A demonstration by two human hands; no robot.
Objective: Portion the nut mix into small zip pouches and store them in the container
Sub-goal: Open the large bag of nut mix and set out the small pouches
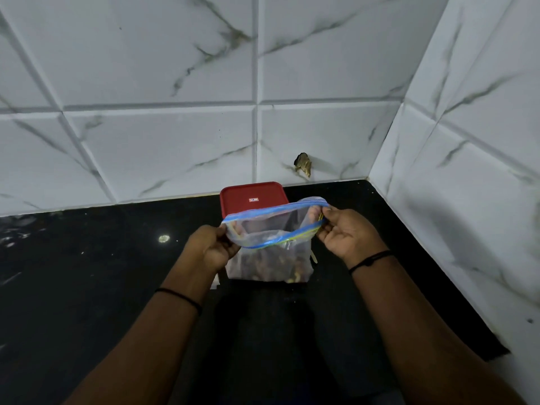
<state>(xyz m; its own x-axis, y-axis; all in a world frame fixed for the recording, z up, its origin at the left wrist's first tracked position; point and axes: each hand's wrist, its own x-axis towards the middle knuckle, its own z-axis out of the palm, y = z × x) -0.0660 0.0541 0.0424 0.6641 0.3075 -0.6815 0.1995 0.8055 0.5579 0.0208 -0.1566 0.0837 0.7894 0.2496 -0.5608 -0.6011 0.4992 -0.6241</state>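
A clear zip bag with a blue zip strip stands on the black counter, its mouth pulled wide. Brown nut mix fills its lower part. My left hand pinches the left end of the bag's rim. My right hand pinches the right end of the rim. Right behind the bag stands a container with a red lid; the bag hides its lower part.
The black counter ends at white marble-look tiled walls behind and on the right, forming a corner. A chipped hole marks the back wall. A small pale spot lies on the counter to the left.
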